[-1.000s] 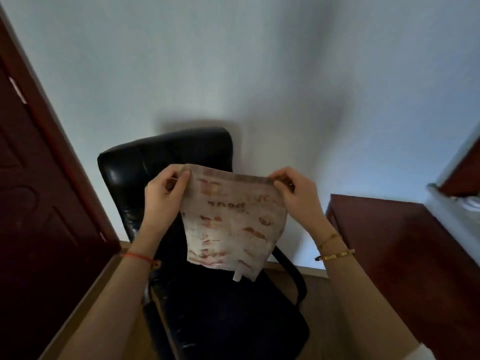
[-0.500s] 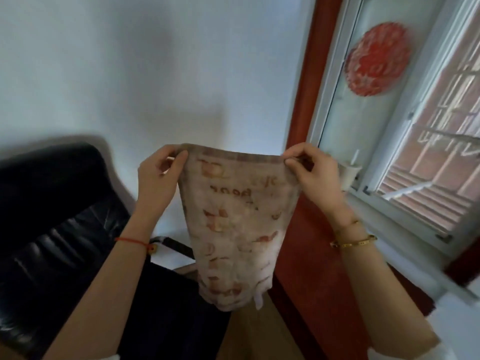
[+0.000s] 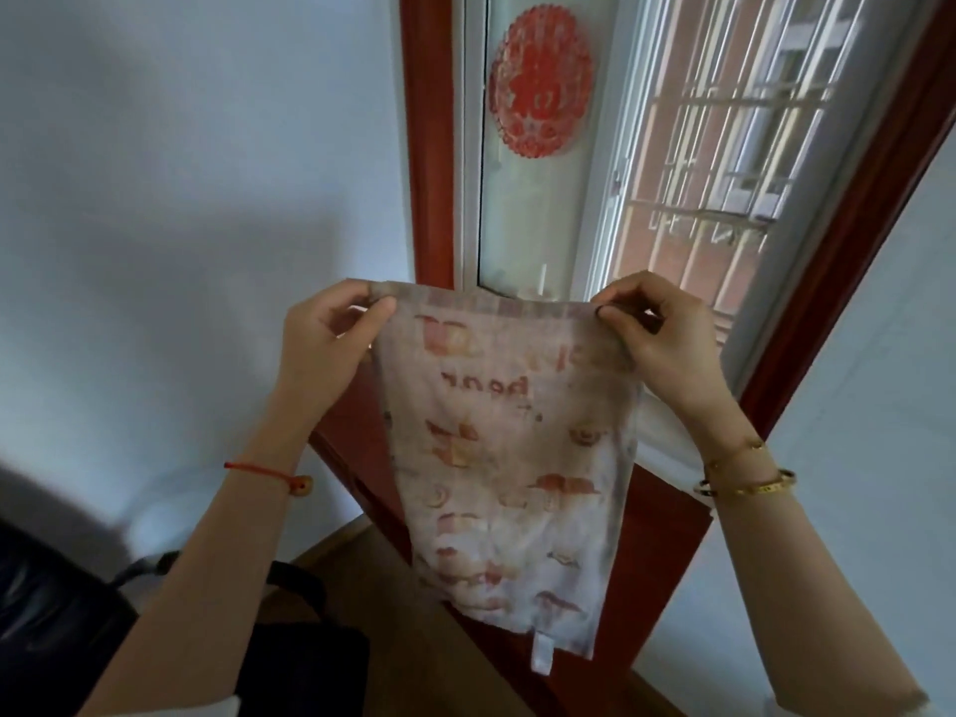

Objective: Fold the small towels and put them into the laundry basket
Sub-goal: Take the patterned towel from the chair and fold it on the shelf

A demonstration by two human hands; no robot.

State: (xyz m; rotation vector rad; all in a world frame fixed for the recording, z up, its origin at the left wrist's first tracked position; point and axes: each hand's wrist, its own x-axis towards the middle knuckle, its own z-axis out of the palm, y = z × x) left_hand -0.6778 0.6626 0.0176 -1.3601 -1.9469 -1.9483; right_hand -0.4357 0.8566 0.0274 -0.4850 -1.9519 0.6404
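I hold one small pale cloth towel with red and orange prints point(image 3: 509, 473) up in the air in front of the tall window with the red wood frame point(image 3: 610, 147). It hangs open and flat, so I think folding has hardly begun, and I see no basket. My left hand point(image 3: 323, 349) pinches its top left corner. My right hand point(image 3: 659, 338) pinches the top right corner.

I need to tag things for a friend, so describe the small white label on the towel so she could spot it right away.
Start at the window with the red paper cutout; in front of it both hands hold up a pale printed towel by its top corners. Follow the towel down to its bottom edge: the label is the plain white tab hanging below it, the only unprinted piece.
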